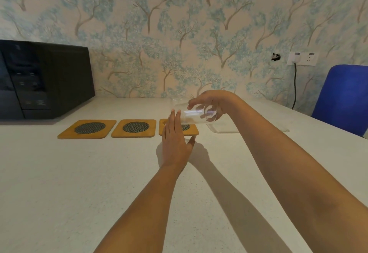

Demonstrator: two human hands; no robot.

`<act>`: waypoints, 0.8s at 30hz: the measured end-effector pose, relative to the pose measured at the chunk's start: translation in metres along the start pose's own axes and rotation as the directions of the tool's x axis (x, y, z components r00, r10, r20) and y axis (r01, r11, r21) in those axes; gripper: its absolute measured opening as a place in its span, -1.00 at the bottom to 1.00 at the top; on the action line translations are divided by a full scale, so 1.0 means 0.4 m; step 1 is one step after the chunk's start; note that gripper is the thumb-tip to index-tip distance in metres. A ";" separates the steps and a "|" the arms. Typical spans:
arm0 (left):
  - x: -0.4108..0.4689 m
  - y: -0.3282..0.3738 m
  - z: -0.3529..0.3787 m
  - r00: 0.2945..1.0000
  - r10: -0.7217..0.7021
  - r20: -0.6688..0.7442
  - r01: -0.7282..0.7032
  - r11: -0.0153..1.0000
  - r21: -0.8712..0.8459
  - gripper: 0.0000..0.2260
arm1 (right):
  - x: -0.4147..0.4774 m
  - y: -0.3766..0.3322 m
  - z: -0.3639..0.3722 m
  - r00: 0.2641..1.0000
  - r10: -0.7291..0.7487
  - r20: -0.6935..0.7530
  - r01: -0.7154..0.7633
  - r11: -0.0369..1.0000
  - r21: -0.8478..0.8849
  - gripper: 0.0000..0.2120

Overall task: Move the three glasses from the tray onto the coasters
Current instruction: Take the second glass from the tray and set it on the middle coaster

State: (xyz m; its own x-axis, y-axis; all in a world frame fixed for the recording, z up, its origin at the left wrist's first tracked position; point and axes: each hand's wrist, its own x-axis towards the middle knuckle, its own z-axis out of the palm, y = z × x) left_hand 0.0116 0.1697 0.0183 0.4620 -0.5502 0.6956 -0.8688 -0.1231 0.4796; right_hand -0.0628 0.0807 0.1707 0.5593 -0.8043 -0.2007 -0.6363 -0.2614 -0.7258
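My right hand grips a clear glass from above and holds it tipped on its side above the right coaster. My left hand is flat with fingers together, its fingertips touching the glass's left end. Two more wooden coasters with dark mesh centres lie to the left, the middle coaster and the left coaster, both bare. A clear tray lies on the table right of the coasters, mostly hidden behind my right forearm. Another glass shows faintly behind the held one.
A black appliance stands at the back left of the white table. A blue chair is at the right edge. A wall socket with a hanging cable sits on the patterned wall.
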 end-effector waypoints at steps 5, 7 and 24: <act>0.053 -0.018 -0.004 0.998 0.017 -0.066 -0.013 0.998 0.056 -0.25 | 0.004 -0.022 -0.011 0.998 0.019 0.061 -0.020 1.000 0.011 -0.62; 0.070 -0.014 0.000 0.996 0.018 -0.085 -0.015 0.999 0.039 -0.29 | 0.004 -0.031 -0.012 0.999 -0.008 0.048 0.008 1.000 -0.008 -0.56; 0.175 0.014 -0.026 0.870 -0.463 -0.170 0.404 0.867 -0.291 -0.32 | 0.136 0.236 0.117 0.777 -0.313 -0.546 0.224 0.948 -0.224 -0.67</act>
State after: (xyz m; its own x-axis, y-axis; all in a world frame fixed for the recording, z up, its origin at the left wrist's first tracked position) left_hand 0.0410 0.1391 0.0751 0.8343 -0.2813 0.4742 -0.5146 -0.0886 0.8528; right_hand -0.0676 0.0372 0.0606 0.3438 -0.8348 0.4301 -0.5972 -0.5478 -0.5859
